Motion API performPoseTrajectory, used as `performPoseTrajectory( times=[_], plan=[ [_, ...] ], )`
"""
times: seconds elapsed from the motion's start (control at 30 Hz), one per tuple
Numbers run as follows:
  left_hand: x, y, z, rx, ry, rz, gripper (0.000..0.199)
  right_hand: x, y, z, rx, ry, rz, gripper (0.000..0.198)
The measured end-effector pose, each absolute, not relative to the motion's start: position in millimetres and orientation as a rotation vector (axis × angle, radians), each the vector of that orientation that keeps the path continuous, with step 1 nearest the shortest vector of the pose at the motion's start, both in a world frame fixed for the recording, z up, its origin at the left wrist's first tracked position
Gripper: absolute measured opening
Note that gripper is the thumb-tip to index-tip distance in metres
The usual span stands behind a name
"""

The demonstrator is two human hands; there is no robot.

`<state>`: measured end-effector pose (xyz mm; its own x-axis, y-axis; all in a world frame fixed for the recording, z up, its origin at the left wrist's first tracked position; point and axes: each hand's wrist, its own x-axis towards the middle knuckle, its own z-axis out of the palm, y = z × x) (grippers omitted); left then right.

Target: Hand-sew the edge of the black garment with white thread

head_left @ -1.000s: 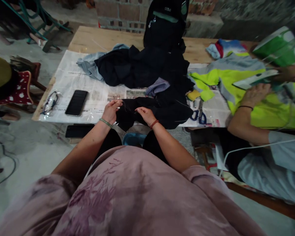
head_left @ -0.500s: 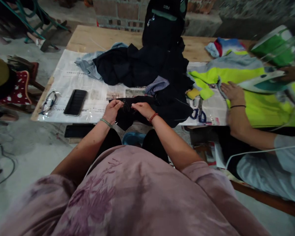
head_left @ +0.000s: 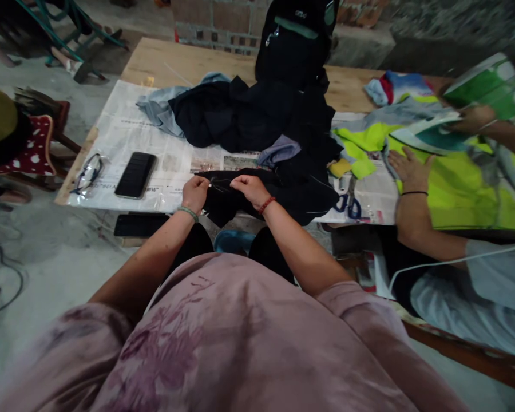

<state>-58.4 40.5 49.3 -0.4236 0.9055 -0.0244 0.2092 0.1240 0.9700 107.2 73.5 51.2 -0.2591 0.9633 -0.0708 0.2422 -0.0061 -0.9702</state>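
Two hands are at the centre of the frame: left hand (head_left: 194, 194) and right hand (head_left: 253, 191) seem pinched on thin thread (head_left: 221, 182), over black cloth (head_left: 294, 193). Probably this step is thread handling; next move calls for delicate control.

Both hands (head_left: 194, 194) pinched over black cloth (head_left: 302, 197), thin thread (head_left: 221, 181) between them, dark phone (head_left: 135, 174) leftward, scissors (head_left: 351, 195) rightward.

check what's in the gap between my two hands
In the head view, thin thread-like strands show between the left hand and the right hand, with black cloth behind them.
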Motion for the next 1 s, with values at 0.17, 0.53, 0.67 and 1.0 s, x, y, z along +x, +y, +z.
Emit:
performPoseTrajectory(
  times=[0.17,0.53,0.67,1.0],
  plan=[
    [-58,38,71,1.789,1.808,1.385,0.026,109,70,52,-1.235,-1.673,1.299,0.017],
    [-45,45,75,2.397,1.537,0.679,0.020,124,71,44,-1.229,-1.913,0.923,0.017],
    [-48,41,76,2.413,1.563,0.638,0.024,151,55,36,-1.406,-1.942,0.647,0.021],
    [-54,39,69,2.145,1.720,0.786,0.022,167,31,4,-1.440,-2.143,0.430,0.018]
  ],
)
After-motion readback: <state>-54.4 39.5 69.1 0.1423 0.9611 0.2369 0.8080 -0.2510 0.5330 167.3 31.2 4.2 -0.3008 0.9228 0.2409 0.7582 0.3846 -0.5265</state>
